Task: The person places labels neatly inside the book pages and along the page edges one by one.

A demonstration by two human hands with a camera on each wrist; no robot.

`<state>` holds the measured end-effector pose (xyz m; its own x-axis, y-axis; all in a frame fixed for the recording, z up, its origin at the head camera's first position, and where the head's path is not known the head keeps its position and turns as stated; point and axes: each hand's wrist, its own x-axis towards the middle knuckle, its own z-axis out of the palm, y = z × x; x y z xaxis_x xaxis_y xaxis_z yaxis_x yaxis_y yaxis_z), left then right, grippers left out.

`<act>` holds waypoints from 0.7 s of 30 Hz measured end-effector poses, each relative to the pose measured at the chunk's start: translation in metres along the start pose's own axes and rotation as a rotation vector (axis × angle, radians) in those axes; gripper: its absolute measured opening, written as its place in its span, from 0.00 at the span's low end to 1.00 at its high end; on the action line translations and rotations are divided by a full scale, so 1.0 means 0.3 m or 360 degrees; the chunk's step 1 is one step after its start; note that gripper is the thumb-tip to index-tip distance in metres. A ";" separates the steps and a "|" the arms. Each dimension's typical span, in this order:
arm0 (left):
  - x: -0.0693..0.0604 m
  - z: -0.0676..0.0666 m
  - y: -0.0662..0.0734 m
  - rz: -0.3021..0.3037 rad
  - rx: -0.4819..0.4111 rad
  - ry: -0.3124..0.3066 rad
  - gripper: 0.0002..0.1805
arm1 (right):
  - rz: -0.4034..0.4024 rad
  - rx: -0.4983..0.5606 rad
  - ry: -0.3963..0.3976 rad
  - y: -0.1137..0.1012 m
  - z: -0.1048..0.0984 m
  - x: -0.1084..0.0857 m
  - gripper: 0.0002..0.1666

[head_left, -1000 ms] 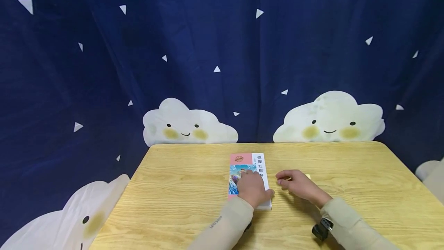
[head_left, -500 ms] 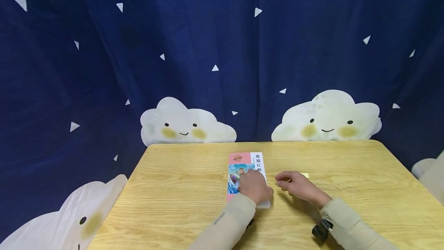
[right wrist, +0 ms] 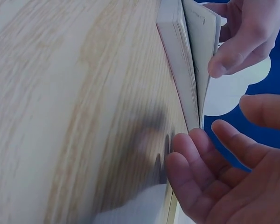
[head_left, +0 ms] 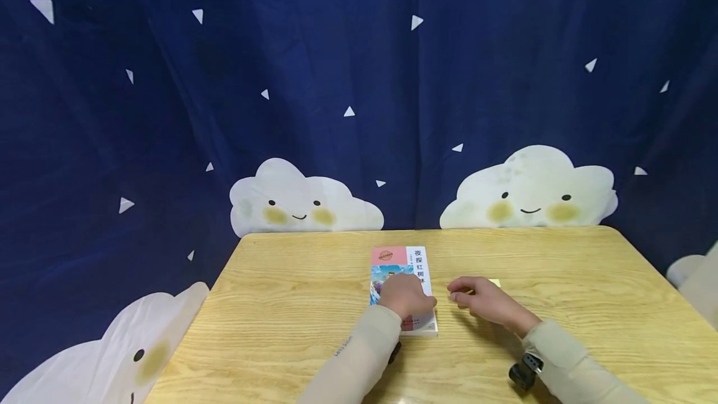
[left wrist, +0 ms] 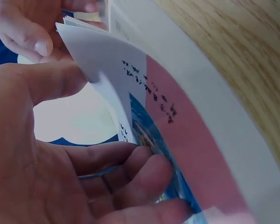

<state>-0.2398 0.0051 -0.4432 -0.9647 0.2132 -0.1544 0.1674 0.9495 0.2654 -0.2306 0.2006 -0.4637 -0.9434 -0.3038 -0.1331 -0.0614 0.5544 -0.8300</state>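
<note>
A paperback book (head_left: pixel 421 273) with a pink, white and blue illustrated cover lies near the middle of the table. My left hand (head_left: pixel 404 297) reaches over it. In the left wrist view, that hand (left wrist: pixel 32 149) has its thumb at the book's (left wrist: pixel 191 140) page edge and its fingers curled against the cover. Seen from the right wrist, the left thumb (right wrist: pixel 224 63) pinches the front cover, which stands slightly lifted off the page block (right wrist: pixel 177 56). To the book's right, my right hand (head_left: pixel 488 301) hovers with loosely bent fingers, holding nothing.
A small pale yellow paper (head_left: pixel 495 282) lies partly hidden behind the right hand. The wooden table (head_left: pixel 280 304) reaches back to a dark blue curtain (head_left: pixel 314 80) with white clouds. A black device (head_left: pixel 524 371) is strapped to the right wrist.
My left hand has shifted slightly left, and more of the cover's lower right part shows. The right hand has stayed almost still beside the book.
</note>
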 end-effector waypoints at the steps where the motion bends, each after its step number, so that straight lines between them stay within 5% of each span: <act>1: 0.000 -0.002 -0.001 0.0001 -0.0022 -0.0013 0.26 | -0.0001 -0.0007 0.0000 0.000 -0.002 -0.002 0.21; 14: -0.001 -0.053 -0.019 -0.0001 -0.0247 -0.0188 0.15 | -0.0010 -0.0002 0.0005 0.005 -0.023 -0.013 0.20; 21: -0.027 -0.025 -0.017 0.0151 -0.0115 0.0000 0.15 | -0.0007 0.0009 -0.0005 0.010 -0.022 -0.016 0.21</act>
<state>-0.2344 -0.0032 -0.4361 -0.9453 0.3012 -0.1251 0.2427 0.9059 0.3469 -0.2286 0.2088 -0.4620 -0.9420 -0.3090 -0.1312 -0.0639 0.5487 -0.8335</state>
